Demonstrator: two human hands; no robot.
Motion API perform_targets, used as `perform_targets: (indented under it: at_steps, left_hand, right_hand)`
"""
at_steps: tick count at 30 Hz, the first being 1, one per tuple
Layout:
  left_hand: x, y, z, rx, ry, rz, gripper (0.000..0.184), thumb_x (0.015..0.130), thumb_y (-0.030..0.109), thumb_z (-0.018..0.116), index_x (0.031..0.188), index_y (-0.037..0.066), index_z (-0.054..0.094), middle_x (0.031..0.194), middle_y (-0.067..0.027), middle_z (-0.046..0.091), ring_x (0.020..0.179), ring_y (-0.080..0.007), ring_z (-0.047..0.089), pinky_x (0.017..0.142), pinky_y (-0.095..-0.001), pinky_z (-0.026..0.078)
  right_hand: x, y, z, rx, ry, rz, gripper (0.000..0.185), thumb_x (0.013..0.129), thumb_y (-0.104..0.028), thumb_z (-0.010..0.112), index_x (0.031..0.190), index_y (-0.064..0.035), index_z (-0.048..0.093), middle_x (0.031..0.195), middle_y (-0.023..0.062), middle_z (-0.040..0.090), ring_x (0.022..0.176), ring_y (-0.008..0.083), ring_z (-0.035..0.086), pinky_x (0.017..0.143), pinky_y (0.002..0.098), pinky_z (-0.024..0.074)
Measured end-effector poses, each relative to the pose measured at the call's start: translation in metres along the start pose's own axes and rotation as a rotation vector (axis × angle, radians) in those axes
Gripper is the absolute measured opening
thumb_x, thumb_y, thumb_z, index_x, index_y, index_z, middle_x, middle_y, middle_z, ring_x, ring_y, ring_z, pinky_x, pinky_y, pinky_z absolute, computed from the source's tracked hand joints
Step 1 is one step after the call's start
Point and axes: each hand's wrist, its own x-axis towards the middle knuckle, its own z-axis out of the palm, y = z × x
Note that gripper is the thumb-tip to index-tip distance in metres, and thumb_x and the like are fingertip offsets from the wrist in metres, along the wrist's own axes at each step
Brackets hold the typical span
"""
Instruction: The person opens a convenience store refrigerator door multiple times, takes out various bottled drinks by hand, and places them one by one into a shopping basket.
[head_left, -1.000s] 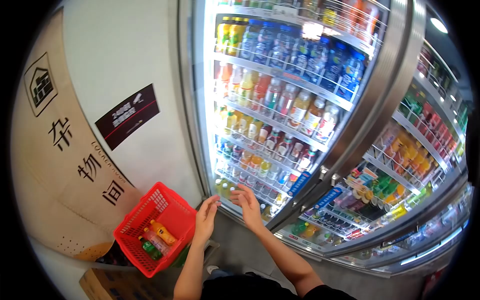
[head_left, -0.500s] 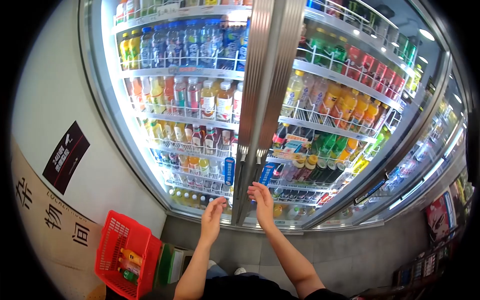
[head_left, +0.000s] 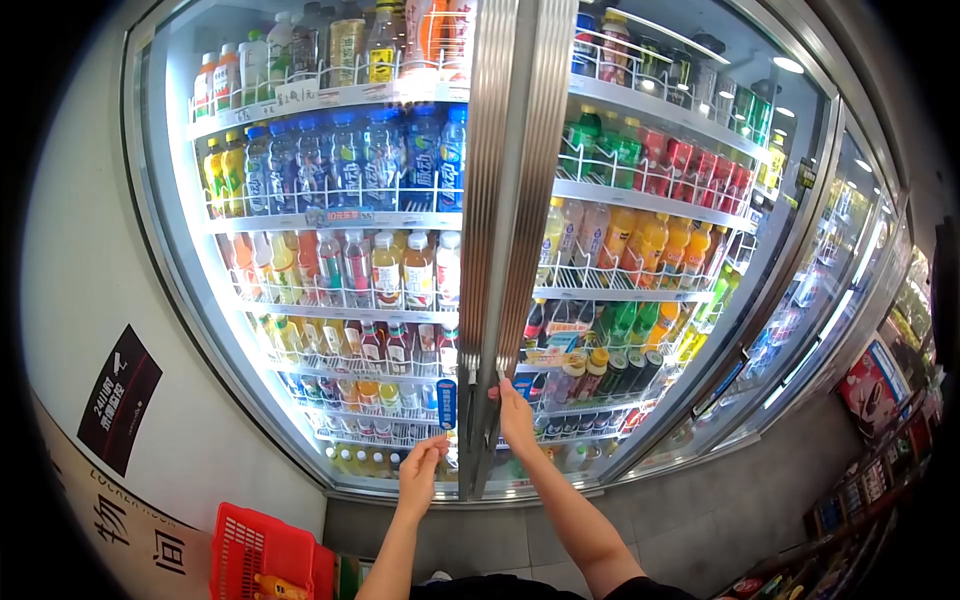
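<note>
Two glass fridge doors meet at metal frames in the middle of the view. My right hand (head_left: 514, 412) has its fingers wrapped round the right door's handle (head_left: 502, 372), just left of a blue label. Lower and to the left, my left hand (head_left: 423, 467) is in front of the left door's glass, below the blue label (head_left: 446, 404), with its fingers curled close together; whether it touches anything is unclear. Behind the glass, shelves hold blue-capped bottles (head_left: 345, 155), juice bottles (head_left: 386, 270), orange bottles (head_left: 648, 243) and red cans (head_left: 677, 165). Both doors look shut.
A red basket (head_left: 268, 535) with an orange bottle (head_left: 281, 587) is at the lower left, by a wall bearing a black sign (head_left: 119, 400). More fridge doors (head_left: 790, 300) run off to the right. Racks of packaged goods (head_left: 872, 470) line the lower right, beyond the grey floor (head_left: 690, 515).
The view has swung right and up, bringing both doors to the middle while the basket slid down and left. My right hand has closed round the right door's handle.
</note>
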Motion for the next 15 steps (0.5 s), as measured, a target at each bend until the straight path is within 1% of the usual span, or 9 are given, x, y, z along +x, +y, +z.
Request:
perform_targets:
  at_steps: [1,3,4,5,7,8,9,12,15]
  left_hand:
    - [-0.003,0.0,-0.007,0.0,0.003,0.003,0.026,0.103,0.009,0.048,0.121,-0.002,0.062,0.11,-0.0051,0.065,0.102,-0.0128,0.059,0.093,-0.0262,0.045]
    - [-0.002,0.002,-0.022,0.061,0.007,0.029,0.025,0.102,0.008,0.049,0.12,-0.002,0.063,0.108,-0.005,0.064,0.102,-0.0124,0.058,0.093,-0.026,0.045]
    - [-0.004,-0.001,-0.026,0.06,0.035,0.037,0.024,0.101,0.008,0.05,0.118,-0.002,0.063,0.109,-0.0056,0.063,0.102,-0.0128,0.057,0.092,-0.0258,0.044]
    - [-0.003,-0.003,-0.031,0.058,0.044,0.042,0.024,0.101,0.008,0.05,0.118,-0.002,0.063,0.109,-0.0056,0.063,0.102,-0.0128,0.057,0.092,-0.0258,0.044]
    - [-0.012,-0.009,-0.041,0.116,0.025,0.108,0.023,0.101,0.008,0.051,0.117,-0.002,0.064,0.11,-0.0063,0.062,0.102,-0.0135,0.057,0.092,-0.026,0.044]
    - [-0.014,-0.015,-0.043,0.119,0.025,0.111,0.022,0.101,0.009,0.051,0.117,0.0,0.064,0.111,-0.0068,0.061,0.103,-0.0139,0.056,0.092,-0.0262,0.044]
    - [-0.018,-0.019,-0.045,0.12,0.017,0.098,0.022,0.101,0.009,0.051,0.117,0.0,0.064,0.111,-0.0068,0.061,0.103,-0.0139,0.056,0.092,-0.0262,0.044]
    - [-0.022,-0.015,-0.041,0.093,-0.055,0.066,0.025,0.102,0.012,0.049,0.119,0.003,0.064,0.11,-0.0024,0.062,0.101,-0.0105,0.055,0.087,-0.025,0.044]
    - [-0.029,-0.008,-0.039,0.084,-0.114,0.055,0.025,0.102,0.012,0.049,0.118,0.003,0.065,0.109,-0.0027,0.062,0.102,-0.0106,0.056,0.088,-0.0252,0.044]
  right_hand:
    - [0.007,0.007,0.007,0.001,-0.002,-0.003,0.062,0.103,-0.05,0.041,0.097,0.0047,0.069,0.094,0.0166,0.072,0.095,0.026,0.067,0.088,0.0338,0.0488]
    - [0.031,0.02,0.022,0.251,-0.085,0.16,0.065,0.103,-0.051,0.04,0.083,0.0042,0.069,0.08,0.0142,0.07,0.077,0.0232,0.069,0.078,0.0317,0.0518]
    - [0.036,0.019,0.025,0.41,-0.088,0.227,0.066,0.102,-0.051,0.04,0.074,0.0018,0.067,0.071,0.0136,0.068,0.065,0.0228,0.067,0.068,0.0332,0.0534]
    - [0.038,0.021,0.026,0.386,-0.082,0.241,0.065,0.102,-0.05,0.039,0.067,-0.0012,0.065,0.066,0.0113,0.066,0.061,0.0216,0.065,0.063,0.0314,0.0531]
    - [0.037,0.019,0.025,0.366,-0.106,0.238,0.061,0.101,-0.049,0.039,0.066,-0.0046,0.061,0.059,0.0069,0.059,0.053,0.0194,0.059,0.057,0.0299,0.0502]
    - [0.033,0.014,0.028,0.387,-0.047,0.26,0.054,0.101,-0.046,0.041,0.063,-0.0104,0.051,0.052,0.001,0.046,0.045,0.0159,0.046,0.049,0.0286,0.0421]
    - [0.031,0.015,0.03,0.386,-0.038,0.271,0.054,0.101,-0.046,0.041,0.063,-0.0104,0.051,0.052,0.001,0.046,0.045,0.0159,0.046,0.049,0.0286,0.0421]
    - [0.029,0.01,0.032,0.396,0.037,0.25,0.048,0.101,-0.042,0.045,0.062,-0.0156,0.037,0.051,-0.0026,0.033,0.044,0.0126,0.034,0.046,0.0296,0.0306]
    - [0.032,0.019,0.037,0.311,0.1,0.229,0.049,0.101,-0.042,0.044,0.061,-0.0144,0.04,0.05,-0.001,0.035,0.042,0.0141,0.037,0.045,0.0304,0.0333]
